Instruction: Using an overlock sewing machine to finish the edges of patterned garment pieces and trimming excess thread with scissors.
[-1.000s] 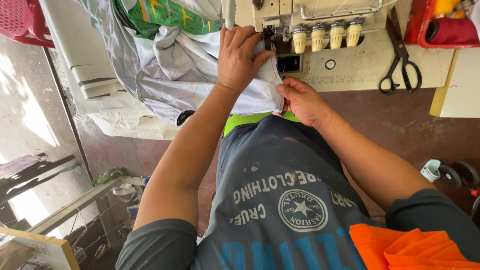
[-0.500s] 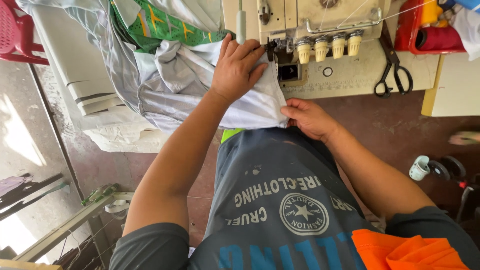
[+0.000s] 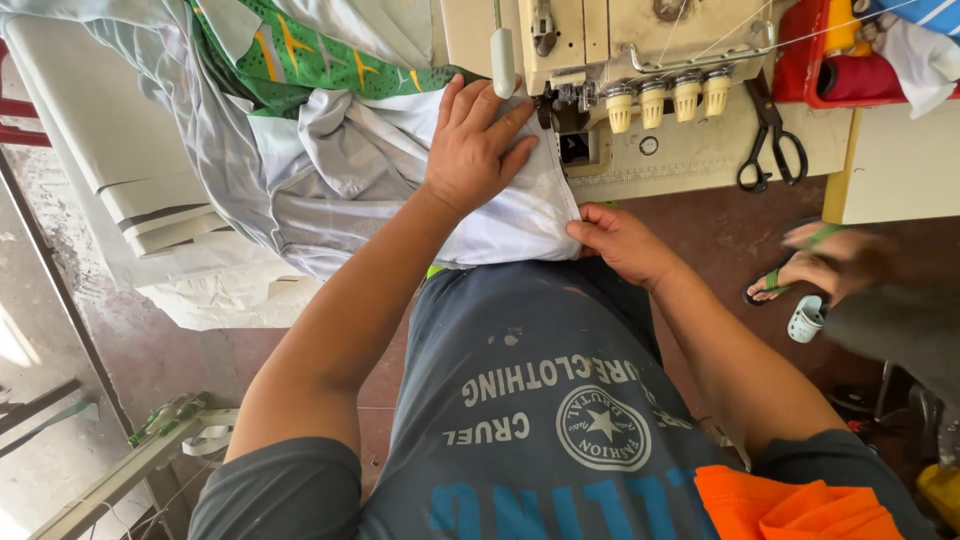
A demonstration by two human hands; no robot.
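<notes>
The white cloth [image 3: 500, 215] is pressed flat by the spread fingers of the left hand [image 3: 478, 145] beside the sewing machine [image 3: 640, 60]; its near edge is pinched by the right hand [image 3: 618, 240]. Most cloth is still bunched left, apparently unsewn.

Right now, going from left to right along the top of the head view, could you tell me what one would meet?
Folded white fabric stack → green patterned cloth → left hand flat on white fabric → sewing machine → right hand → black scissors → red bin.
</notes>
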